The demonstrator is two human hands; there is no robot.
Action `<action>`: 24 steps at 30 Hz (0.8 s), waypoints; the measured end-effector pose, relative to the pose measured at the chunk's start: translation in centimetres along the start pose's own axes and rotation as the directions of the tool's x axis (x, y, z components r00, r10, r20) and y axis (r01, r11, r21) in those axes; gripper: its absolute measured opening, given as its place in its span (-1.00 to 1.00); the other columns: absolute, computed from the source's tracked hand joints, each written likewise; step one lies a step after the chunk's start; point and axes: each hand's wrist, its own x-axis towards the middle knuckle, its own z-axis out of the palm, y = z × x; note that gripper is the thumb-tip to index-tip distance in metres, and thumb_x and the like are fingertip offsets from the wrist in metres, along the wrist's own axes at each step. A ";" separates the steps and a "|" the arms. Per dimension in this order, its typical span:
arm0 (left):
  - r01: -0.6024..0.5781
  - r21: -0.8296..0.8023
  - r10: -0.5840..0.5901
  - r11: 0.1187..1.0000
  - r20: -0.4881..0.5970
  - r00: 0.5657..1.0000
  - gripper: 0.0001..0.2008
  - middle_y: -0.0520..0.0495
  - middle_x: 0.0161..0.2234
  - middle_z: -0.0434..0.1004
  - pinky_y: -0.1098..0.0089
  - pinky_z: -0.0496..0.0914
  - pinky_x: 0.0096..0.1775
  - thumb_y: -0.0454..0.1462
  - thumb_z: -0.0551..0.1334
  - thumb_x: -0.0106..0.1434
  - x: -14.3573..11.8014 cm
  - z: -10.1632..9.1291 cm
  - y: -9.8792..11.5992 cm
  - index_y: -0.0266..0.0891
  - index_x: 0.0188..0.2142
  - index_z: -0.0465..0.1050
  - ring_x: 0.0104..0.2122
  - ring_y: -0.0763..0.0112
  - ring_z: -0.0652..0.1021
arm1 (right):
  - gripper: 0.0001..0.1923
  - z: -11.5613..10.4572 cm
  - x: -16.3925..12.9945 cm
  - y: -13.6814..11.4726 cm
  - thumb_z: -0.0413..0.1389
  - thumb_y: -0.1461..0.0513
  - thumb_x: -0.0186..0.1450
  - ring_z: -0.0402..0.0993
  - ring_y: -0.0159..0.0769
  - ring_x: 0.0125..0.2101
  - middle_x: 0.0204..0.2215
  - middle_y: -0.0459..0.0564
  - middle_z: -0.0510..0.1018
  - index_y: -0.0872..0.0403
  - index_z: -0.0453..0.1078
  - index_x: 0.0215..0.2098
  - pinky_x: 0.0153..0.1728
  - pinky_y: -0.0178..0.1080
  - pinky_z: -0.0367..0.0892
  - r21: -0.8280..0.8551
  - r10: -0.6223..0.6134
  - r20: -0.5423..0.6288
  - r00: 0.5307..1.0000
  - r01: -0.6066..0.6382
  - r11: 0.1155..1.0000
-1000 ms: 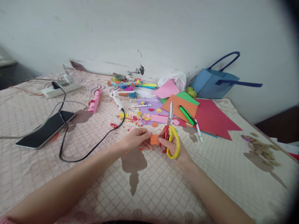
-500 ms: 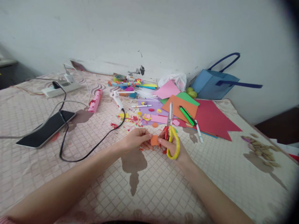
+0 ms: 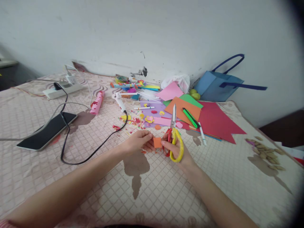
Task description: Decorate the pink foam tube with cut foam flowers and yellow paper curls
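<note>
A small square piece of orange paper [image 3: 157, 142] is between my two hands, low over the tablecloth. The curled fingers of my left hand [image 3: 139, 141] reach behind its left edge, and the thumb is at that edge. My right hand [image 3: 176, 150] pinches the right edge between thumb and finger. The same hand also carries scissors [image 3: 173, 120] with one yellow and one red handle loop, blades pointing up and away from me and nearly closed. Orange scraps [image 3: 143, 152] lie just under the left fingers.
Beyond my hands are paper scraps [image 3: 136, 120], a white glue gun [image 3: 120, 102], coloured sheets [image 3: 218, 120] and a green marker [image 3: 190, 117]. On the left are a black tablet-like device [image 3: 47, 131], a power strip [image 3: 63, 91] and a pink paper roll [image 3: 97, 103]. Peanuts [image 3: 266, 153] and a blue bag [image 3: 216, 85] are on the right.
My left thumb has drawn back slightly to the left edge of the orange paper. The paper, the right hand and the scissors have shifted a touch to the right.
</note>
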 end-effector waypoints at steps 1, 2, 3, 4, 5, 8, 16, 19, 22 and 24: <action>-0.038 0.001 0.038 0.999 0.003 0.999 -0.78 -0.06 -0.45 0.51 0.41 0.41 -0.38 -0.14 0.21 0.14 0.1 -0.1 -0.1 -0.29 -0.38 0.37 -0.50 0.47 0.52 | -0.74 0.0 0.0 0.0 0.21 0.20 0.05 0.20 -0.52 -0.77 -0.63 -0.26 0.37 0.04 0.23 -0.36 -0.74 -0.37 0.19 0.019 0.003 0.008 1.000 -0.003 1.000; -0.085 0.007 0.085 0.996 0.015 0.996 -0.82 -0.05 -0.41 0.51 0.41 0.40 -0.38 -0.20 0.24 0.12 0.2 -0.2 -0.2 -0.28 -0.34 0.38 -0.48 0.48 0.52 | -0.75 0.0 0.0 -0.1 0.21 0.21 0.05 0.20 -0.52 -0.77 -0.64 -0.27 0.36 0.04 0.23 -0.36 -0.74 -0.38 0.19 0.041 0.005 0.017 1.000 -0.005 0.999; -0.137 0.020 0.137 0.990 0.031 0.990 -0.82 -0.05 -0.35 0.50 0.42 0.40 -0.37 -0.27 0.26 0.08 0.3 -0.3 -0.2 -0.27 -0.30 0.38 -0.46 0.49 0.51 | -0.75 0.1 0.0 -0.1 0.21 0.22 0.05 0.20 -0.52 -0.77 -0.66 -0.28 0.34 0.04 0.23 -0.36 -0.74 -0.38 0.19 0.066 0.005 0.030 1.000 -0.007 0.998; -0.188 0.038 0.186 0.981 0.050 0.981 -0.78 -0.06 -0.29 0.49 0.43 0.39 -0.37 -0.33 0.27 0.04 0.4 -0.4 -0.2 -0.26 -0.26 0.39 -0.43 0.49 0.51 | -0.75 0.1 0.0 -0.2 0.21 0.23 0.05 0.19 -0.52 -0.78 -0.68 -0.29 0.32 0.04 0.23 -0.37 -0.74 -0.38 0.18 0.092 0.004 0.048 0.999 -0.009 0.996; -0.231 0.060 0.226 0.971 0.067 0.972 -0.73 -0.07 -0.23 0.47 0.44 0.38 -0.36 -0.37 0.27 0.01 0.4 -0.4 -0.2 -0.25 -0.23 0.39 -0.39 0.48 0.50 | -0.75 0.2 0.0 -0.3 0.21 0.24 0.04 0.18 -0.51 -0.78 -0.70 -0.30 0.30 0.04 0.22 -0.37 -0.74 -0.38 0.18 0.119 0.006 0.070 0.998 -0.014 0.993; -0.308 0.122 0.294 0.944 0.119 0.948 -0.69 -0.12 -0.12 0.44 0.42 0.37 -0.30 -0.42 0.24 0.01 0.2 -0.4 0.0 -0.25 -0.19 0.41 -0.24 0.38 0.49 | -0.76 0.4 -0.1 -0.5 0.21 0.25 0.04 0.16 -0.51 -0.78 -0.74 -0.32 0.26 0.03 0.22 -0.38 -0.75 -0.40 0.17 0.179 0.021 0.134 0.991 -0.045 0.983; -0.347 0.154 0.326 0.925 0.142 0.935 -0.90 -0.12 -0.23 0.49 0.37 0.35 -0.18 -0.31 0.27 0.10 0.1 -0.6 0.3 -0.32 -0.37 0.42 -0.24 0.39 0.50 | -0.75 0.4 -0.4 -0.6 0.20 0.11 0.10 0.14 -0.50 -0.79 -0.79 -0.29 0.23 0.06 0.25 -0.40 -0.75 -0.40 0.12 0.097 0.039 0.187 0.982 -0.058 0.994; -0.237 0.168 0.228 0.957 0.071 0.971 -0.87 -0.02 -0.43 0.48 0.44 0.35 -0.34 -0.27 0.25 0.12 0.2 -0.7 0.3 -0.31 -0.39 0.38 -0.42 0.50 0.48 | -0.72 0.4 -0.3 -0.6 0.15 0.04 0.15 0.16 -0.49 -0.77 -0.78 -0.29 0.22 0.04 0.22 -0.42 -0.74 -0.40 0.12 0.035 -0.007 0.108 0.994 0.003 0.999; -0.171 0.194 0.160 0.966 0.069 0.985 -0.87 0.01 -0.48 0.45 0.48 0.33 -0.41 -0.27 0.25 0.11 0.2 -0.6 0.3 -0.31 -0.40 0.37 -0.48 0.53 0.46 | -0.70 0.4 -0.4 -0.7 0.17 0.02 0.14 0.20 -0.48 -0.75 -0.76 -0.28 0.23 0.03 0.21 -0.41 -0.72 -0.40 0.16 -0.008 -0.025 0.061 0.998 0.025 1.000; -0.162 0.207 0.149 0.965 0.075 0.986 -0.86 0.01 -0.49 0.46 0.48 0.33 -0.43 -0.27 0.26 0.09 0.1 -0.4 0.3 -0.32 -0.41 0.37 -0.48 0.52 0.47 | -0.67 0.4 -0.4 -0.8 0.22 0.05 0.08 0.23 -0.47 -0.72 -0.69 -0.25 0.30 0.03 0.22 -0.38 -0.72 -0.39 0.18 -0.036 -0.030 0.035 0.999 0.031 0.999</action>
